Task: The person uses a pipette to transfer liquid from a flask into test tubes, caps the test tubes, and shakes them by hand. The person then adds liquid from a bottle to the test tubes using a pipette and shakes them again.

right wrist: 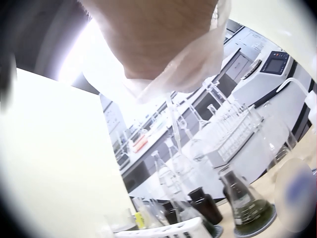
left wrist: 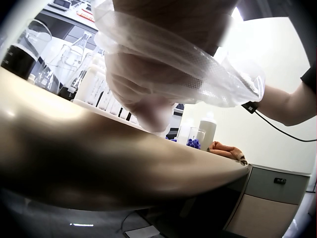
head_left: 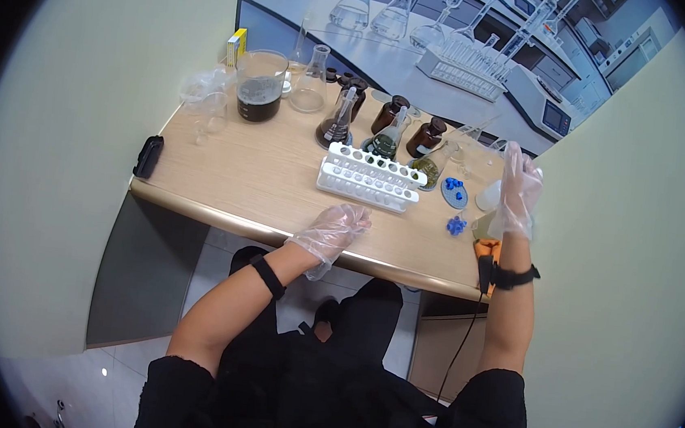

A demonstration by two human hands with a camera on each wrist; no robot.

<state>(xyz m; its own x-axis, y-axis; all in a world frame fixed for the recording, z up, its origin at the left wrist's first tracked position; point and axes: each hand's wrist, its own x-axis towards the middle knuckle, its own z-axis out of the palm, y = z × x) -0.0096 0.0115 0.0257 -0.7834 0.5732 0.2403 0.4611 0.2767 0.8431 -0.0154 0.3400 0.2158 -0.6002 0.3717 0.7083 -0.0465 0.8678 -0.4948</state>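
Observation:
The gloved left hand (head_left: 333, 231) is at the table's front edge, before the white tube rack (head_left: 370, 180), its fingers loosely curled and nothing visible in them. In the left wrist view that hand (left wrist: 158, 74) hides part of the rack (left wrist: 89, 87). Raised at the right side is the gloved right hand (head_left: 520, 189), fingers bent together. A thin clear tube (right wrist: 175, 121) hangs from the right hand (right wrist: 163, 54) in the right wrist view, pinched by fingers largely hidden there. Behind the rack stand flasks with dark (head_left: 335, 130), green (head_left: 382, 144) and yellowish (head_left: 425, 169) contents.
Brown bottles (head_left: 426, 138) stand behind the flasks. A beaker of dark liquid (head_left: 259, 97) and an empty flask (head_left: 310, 89) are at the back left. Blue pieces lie on a round dish (head_left: 454, 198), near a blue cluster (head_left: 456, 225). An orange cloth (head_left: 486, 249) is under the right forearm.

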